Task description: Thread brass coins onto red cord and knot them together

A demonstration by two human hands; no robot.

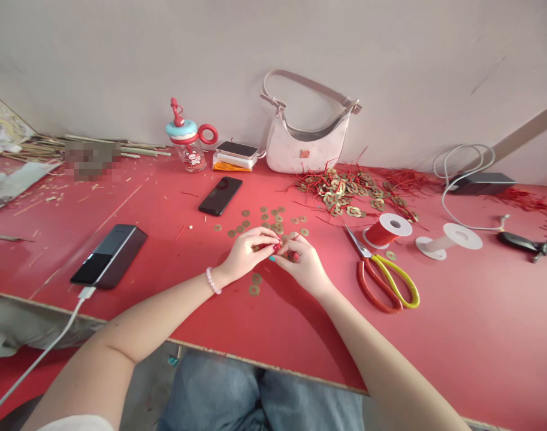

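Note:
My left hand (247, 254) and my right hand (305, 262) meet over the red table, fingertips pinched together on red cord (277, 246). Fingers hide most of the cord, and whether a coin is in it I cannot make out. Loose brass coins with holes (264, 210) lie just beyond my hands, and two more coins (254, 290) lie nearer me, below the left hand. To the right of my right hand rest scissors (385, 281) with one red and one yellow handle, blades pointing away. A spool of red cord (385, 230) stands past them.
Coins tied with red cord (345, 191) are heaped before a pale handbag (304, 143). A nearly bare white spool (448, 240) lies at right. Further left are a phone (220, 196), a cup with straw (190, 146), and a dark device (109, 256) with a white cable.

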